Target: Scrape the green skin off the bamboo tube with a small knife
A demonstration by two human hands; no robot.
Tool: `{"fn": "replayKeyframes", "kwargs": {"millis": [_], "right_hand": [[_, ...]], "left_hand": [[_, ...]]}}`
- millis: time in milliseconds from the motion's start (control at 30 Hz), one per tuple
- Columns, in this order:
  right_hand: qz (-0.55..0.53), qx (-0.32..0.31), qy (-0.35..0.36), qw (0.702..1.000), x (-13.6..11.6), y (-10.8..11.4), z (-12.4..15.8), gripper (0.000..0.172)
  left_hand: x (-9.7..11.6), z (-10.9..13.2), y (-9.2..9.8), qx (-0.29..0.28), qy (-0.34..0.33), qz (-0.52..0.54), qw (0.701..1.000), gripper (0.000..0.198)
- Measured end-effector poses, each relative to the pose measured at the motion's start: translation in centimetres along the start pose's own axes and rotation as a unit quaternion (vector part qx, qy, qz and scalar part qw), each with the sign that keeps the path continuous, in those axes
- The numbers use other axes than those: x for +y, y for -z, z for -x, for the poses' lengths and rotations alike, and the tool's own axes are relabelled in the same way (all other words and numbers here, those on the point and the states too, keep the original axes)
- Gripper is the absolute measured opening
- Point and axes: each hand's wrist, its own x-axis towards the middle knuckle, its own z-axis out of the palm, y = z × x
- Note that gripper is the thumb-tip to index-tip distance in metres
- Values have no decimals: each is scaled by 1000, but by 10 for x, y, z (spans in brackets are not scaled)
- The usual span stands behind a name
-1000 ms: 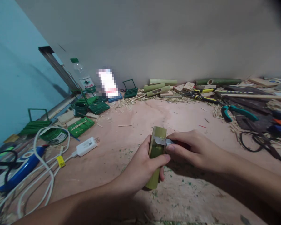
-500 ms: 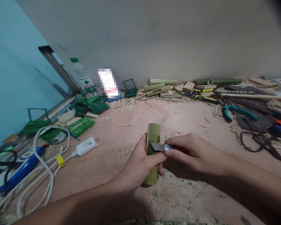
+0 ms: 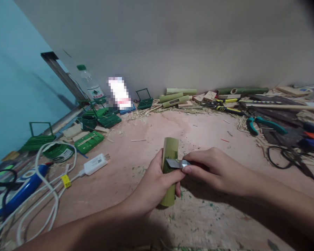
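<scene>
A pale green bamboo piece stands roughly lengthwise away from me, with a darker patch around its middle. My left hand is closed around it from the left, thumb across its front. Pinched in my right hand is a utility knife; its blade lies across the bamboo just above my left thumb. The knife's handle is mostly hidden by my fingers. Small green shavings are scattered on the wooden tabletop below my hands.
At left lie a white charger with cable, a green paint can and green painted pieces. Behind them are a water bottle and a blurred lit screen. More bamboo, teal-handled pliers and black-rimmed glasses lie back and right.
The whole view has shifted very slightly. Both hands, the bamboo and the knife keep nearly the same pose, with the blade still against the bamboo.
</scene>
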Motion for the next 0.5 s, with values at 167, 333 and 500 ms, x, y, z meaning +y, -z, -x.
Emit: {"fn": "replayKeyframes", "kwargs": {"millis": [167,333,500], "right_hand": [[6,14,-4,1000,2,1,1,35],[5,31,-1,1000,0,-1,1,35],[5,103,-63,993,8,6,-4,35]], "left_hand": [[-1,1,0,2,1,2,1000,39],[-2,-2,1,1,14,7,1000,42],[-1,2,-2,-21,28,-19,999,37]]}}
